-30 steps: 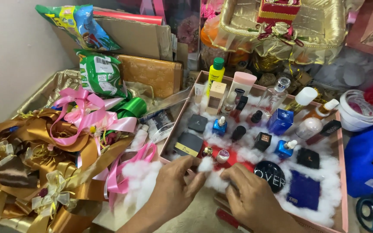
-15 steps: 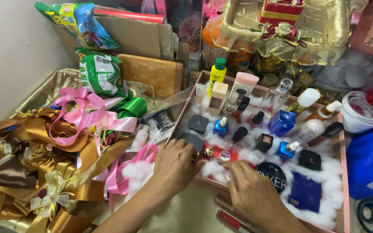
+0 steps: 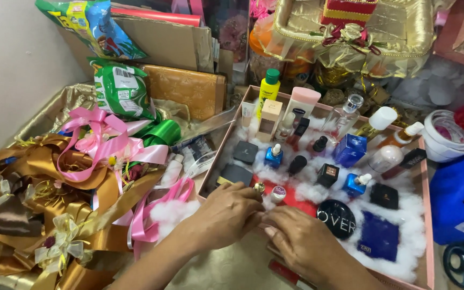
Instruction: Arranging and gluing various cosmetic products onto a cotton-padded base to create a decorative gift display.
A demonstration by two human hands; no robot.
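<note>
Both hands at the near left corner of the pink tray (image 3: 428,215), fingertips meeting over the white fluff and a red patch. Left hand (image 3: 225,214) curled, fingers pinched together by a small gold-capped item (image 3: 259,187); can't tell if it actually grips it. Right hand (image 3: 302,240) lies flat, fingers together and pointing left, touching the left fingertips; nothing visibly clamped in it. A small white-capped jar (image 3: 278,194) stands just beyond the fingertips.

Tray is a shallow open box lined with white fluff (image 3: 398,258), crowded with cosmetics: black round compact (image 3: 336,219) just right of the right hand, dark blue flat box (image 3: 378,236) beside that, blue perfume bottles (image 3: 350,150) mid-tray, black square compact (image 3: 245,152) near the left wall, a yellow bottle with green cap (image 3: 267,87) and a pink-capped tube (image 3: 300,105) upright at the far wall.

Surroundings: no bare counter visible, everything sits on clutter. Left of the tray: pile of gold ribbon (image 3: 22,177), pink ribbon bows (image 3: 100,139), a green ribbon roll (image 3: 163,132), loose fluff. Behind that: green snack bag (image 3: 122,88), gold-patterned box (image 3: 186,91), cardboard sheets (image 3: 167,45). Plain pale wall (image 3: 12,64) on the far left. Gold fabric-lined basket (image 3: 404,32) at the back right, white tape roll (image 3: 447,137) and blue bag (image 3: 457,193) right of the tray.
</note>
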